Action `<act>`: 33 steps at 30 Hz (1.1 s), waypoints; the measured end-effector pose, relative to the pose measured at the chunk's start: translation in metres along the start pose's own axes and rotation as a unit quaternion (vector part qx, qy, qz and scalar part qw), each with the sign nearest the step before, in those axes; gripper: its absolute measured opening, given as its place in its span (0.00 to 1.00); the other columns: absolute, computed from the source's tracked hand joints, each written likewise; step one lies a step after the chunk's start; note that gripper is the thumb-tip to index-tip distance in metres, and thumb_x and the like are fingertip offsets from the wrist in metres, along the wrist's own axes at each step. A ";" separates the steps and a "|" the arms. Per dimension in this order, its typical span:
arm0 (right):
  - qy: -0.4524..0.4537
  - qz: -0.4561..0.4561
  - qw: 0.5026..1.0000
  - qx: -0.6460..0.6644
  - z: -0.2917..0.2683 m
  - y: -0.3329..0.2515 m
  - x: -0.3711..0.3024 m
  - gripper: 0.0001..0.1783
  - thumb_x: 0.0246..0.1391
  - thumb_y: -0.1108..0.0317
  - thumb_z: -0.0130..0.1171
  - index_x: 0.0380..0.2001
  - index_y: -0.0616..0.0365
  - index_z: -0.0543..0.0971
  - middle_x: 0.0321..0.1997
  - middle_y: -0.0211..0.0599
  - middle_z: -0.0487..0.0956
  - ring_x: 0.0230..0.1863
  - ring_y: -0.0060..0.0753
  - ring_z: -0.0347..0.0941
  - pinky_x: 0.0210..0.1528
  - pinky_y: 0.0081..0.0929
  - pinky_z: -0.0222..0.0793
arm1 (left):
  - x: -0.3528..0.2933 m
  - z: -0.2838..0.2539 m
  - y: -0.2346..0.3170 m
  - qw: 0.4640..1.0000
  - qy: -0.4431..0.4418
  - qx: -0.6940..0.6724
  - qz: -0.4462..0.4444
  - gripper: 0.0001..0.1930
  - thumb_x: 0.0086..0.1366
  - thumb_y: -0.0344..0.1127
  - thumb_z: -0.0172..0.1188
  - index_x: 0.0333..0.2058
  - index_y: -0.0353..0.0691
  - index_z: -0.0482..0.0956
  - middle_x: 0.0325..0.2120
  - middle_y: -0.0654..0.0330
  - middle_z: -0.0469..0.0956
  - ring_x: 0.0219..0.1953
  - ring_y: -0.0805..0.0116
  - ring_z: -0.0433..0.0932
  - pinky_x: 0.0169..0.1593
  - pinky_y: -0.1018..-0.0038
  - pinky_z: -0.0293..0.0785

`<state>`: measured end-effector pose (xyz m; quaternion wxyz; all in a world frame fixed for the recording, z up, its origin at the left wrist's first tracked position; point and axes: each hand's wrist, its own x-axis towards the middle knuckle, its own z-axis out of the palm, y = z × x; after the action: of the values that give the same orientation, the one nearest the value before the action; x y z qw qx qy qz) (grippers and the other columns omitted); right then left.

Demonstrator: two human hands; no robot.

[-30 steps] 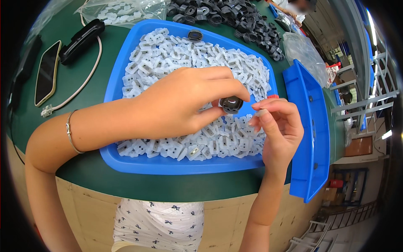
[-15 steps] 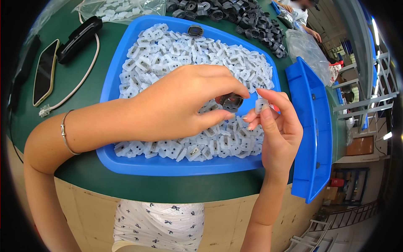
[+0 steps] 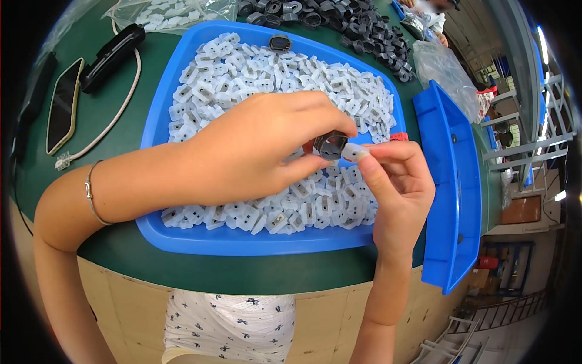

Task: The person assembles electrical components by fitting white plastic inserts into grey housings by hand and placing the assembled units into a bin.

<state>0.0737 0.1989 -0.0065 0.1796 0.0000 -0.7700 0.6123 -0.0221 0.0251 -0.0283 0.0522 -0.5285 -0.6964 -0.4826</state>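
Observation:
Over a blue tray [image 3: 254,244] heaped with small translucent white plastic pieces [image 3: 212,91], my left hand [image 3: 260,145] grips a black ring-shaped plastic part [image 3: 331,145] between thumb and fingers, its opening facing right. My right hand [image 3: 400,182] pinches one translucent white piece [image 3: 354,151] between thumb and forefinger, its end at the black part's opening. Whether it has entered cannot be made out. Something red [image 3: 399,137] shows just behind my right fingers. A single black part [image 3: 280,43] rests at the tray's far edge.
Many black ring parts [image 3: 376,39] lie piled beyond the tray. Right of it stands a long blue bin [image 3: 451,182]. On the left are a phone [image 3: 65,106], a black handset-like object [image 3: 113,57] and a pale cable [image 3: 121,115]. A co-worker's hand [image 3: 441,39] shows far right.
My right hand has brought the white piece leftward to the black part, tilting it sideways. My left hand keeps its grip, with the black part turned slightly. The red thing is more exposed.

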 end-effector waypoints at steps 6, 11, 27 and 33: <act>-0.014 0.017 1.000 0.000 0.003 0.002 0.000 0.07 0.48 0.77 0.63 0.30 0.63 0.75 0.30 0.30 0.74 0.33 0.19 0.68 0.40 0.18 0.64 | 0.000 -0.001 0.004 1.000 -0.011 0.009 -0.005 0.20 0.49 0.24 0.64 0.43 0.37 0.73 0.33 0.57 0.74 0.31 0.65 0.75 0.33 0.73 0.73; -0.020 0.039 0.999 -0.009 0.004 0.000 -0.002 0.06 0.48 0.77 0.63 0.29 0.63 0.75 0.30 0.30 0.75 0.33 0.18 0.68 0.39 0.18 0.64 | -0.002 0.000 0.005 0.998 -0.003 0.054 0.035 0.19 0.47 0.26 0.66 0.40 0.35 0.73 0.33 0.55 0.75 0.31 0.59 0.75 0.34 0.70 0.73; -0.018 0.040 0.998 0.034 0.006 -0.005 0.001 0.08 0.46 0.80 0.63 0.31 0.63 0.77 0.32 0.32 0.75 0.35 0.20 0.70 0.38 0.18 0.65 | -0.001 0.002 0.006 0.988 0.028 0.077 0.127 0.22 0.43 0.30 0.69 0.42 0.42 0.79 0.34 0.60 0.76 0.34 0.64 0.75 0.32 0.70 0.71; -0.166 0.048 0.980 0.104 -0.013 -0.001 0.001 0.09 0.45 0.82 0.61 0.33 0.65 0.77 0.32 0.33 0.76 0.36 0.22 0.70 0.39 0.19 0.65 | 0.002 0.002 0.009 0.977 0.045 0.110 0.176 0.21 0.42 0.28 0.69 0.39 0.49 0.83 0.37 0.61 0.74 0.34 0.64 0.74 0.33 0.72 0.70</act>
<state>0.0764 0.2115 -0.0027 0.0192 0.0833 -0.7205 0.6882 -0.0153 0.0273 -0.0229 0.2255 -0.6117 -0.6380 -0.4097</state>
